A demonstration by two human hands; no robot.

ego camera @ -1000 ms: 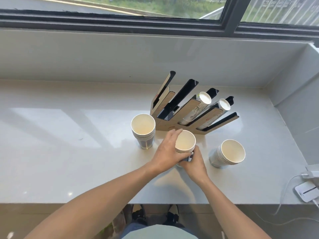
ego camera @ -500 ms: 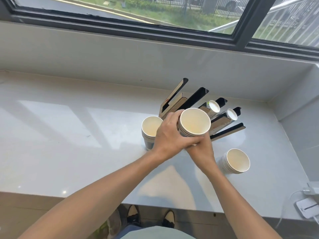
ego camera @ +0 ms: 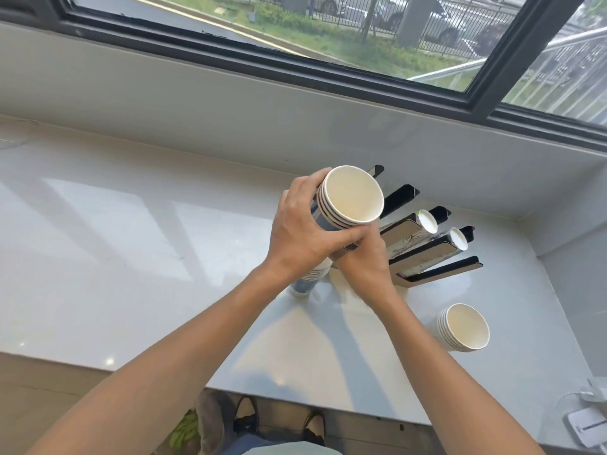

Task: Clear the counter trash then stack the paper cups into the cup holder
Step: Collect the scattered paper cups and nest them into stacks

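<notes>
A nested stack of paper cups (ego camera: 349, 198) has been lifted off the tabletop (ego camera: 131, 244) and tilted toward the cup holder (ego camera: 427, 254) near the far right corner. It is held in the left hand (ego camera: 305, 231), its grip wrapped around the stack, and apparently steadied beneath by the right hand (ego camera: 368, 264). Insertion seems next; two stacks remain.

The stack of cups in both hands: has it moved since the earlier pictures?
Yes. The held cup stack has risen off the counter and now sits in front of the cup holder.

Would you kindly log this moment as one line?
hands: left, right hold cup stack | above holder | not slotted
</notes>
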